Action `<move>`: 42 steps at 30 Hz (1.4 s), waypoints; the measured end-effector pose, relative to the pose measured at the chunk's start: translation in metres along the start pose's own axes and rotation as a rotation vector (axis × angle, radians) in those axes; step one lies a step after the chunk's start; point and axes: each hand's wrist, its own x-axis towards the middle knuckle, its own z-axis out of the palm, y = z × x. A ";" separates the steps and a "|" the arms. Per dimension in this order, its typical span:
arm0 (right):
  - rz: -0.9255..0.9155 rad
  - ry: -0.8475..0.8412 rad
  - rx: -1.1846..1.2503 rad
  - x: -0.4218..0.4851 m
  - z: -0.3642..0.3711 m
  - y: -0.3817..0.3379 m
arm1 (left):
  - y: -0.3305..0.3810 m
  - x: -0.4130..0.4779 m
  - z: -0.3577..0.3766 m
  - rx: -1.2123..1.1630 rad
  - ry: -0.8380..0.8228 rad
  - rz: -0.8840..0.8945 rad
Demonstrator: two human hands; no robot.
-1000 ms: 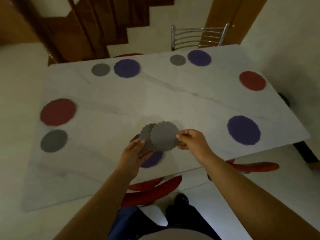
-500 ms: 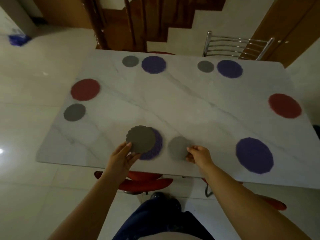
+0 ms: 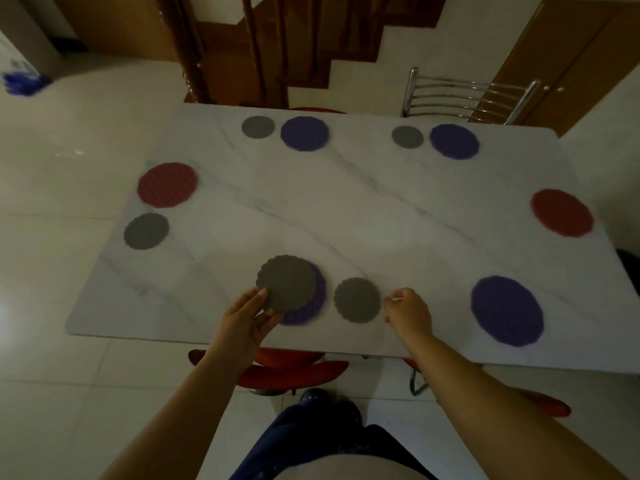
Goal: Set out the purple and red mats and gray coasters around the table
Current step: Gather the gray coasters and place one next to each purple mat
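Over the near purple mat point(image 3: 318, 299), left fingers point(image 3: 261, 294) gripped a gray coaster point(image 3: 286, 284), right fingers point(image 3: 396, 301) relaxed, empty; carrying it rightward seemed next.

Bare arms, dark trousers, pale top, seen from above.

Shows both forearms point(image 3: 194, 403) uncovered right up to the frame's lower corners, with the left hand point(image 3: 247, 320) and right hand point(image 3: 408, 311) equally bare. Wears dark navy trousers point(image 3: 294, 441) and a dark shoe point(image 3: 329, 405) with a dull sheen. Has a pale top point(image 3: 332, 467) bulging, blurred, along the bottom edge.
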 end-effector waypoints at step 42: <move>-0.120 -0.128 0.508 0.084 -0.308 0.134 | -0.232 0.013 0.331 0.169 -0.176 -0.087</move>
